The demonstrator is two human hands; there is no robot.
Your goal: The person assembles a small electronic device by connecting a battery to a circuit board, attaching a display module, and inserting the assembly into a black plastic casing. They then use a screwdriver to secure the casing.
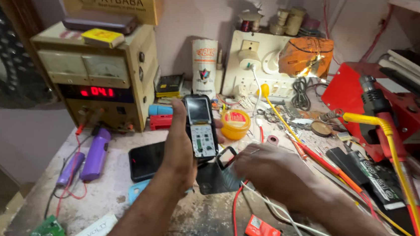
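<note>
Grey, scuffed workbench, cluttered: left hand grips an opened phone, right hand rests loosely curled, empty.

Your scarred grey workbench carries a power supply, a purple tool, a black phone, an orange tub, and perhaps a small red battery.

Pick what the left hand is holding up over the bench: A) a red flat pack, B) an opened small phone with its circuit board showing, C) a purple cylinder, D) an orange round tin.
B: the left hand grips the opened small phone upright, board exposed below its screen.
</note>
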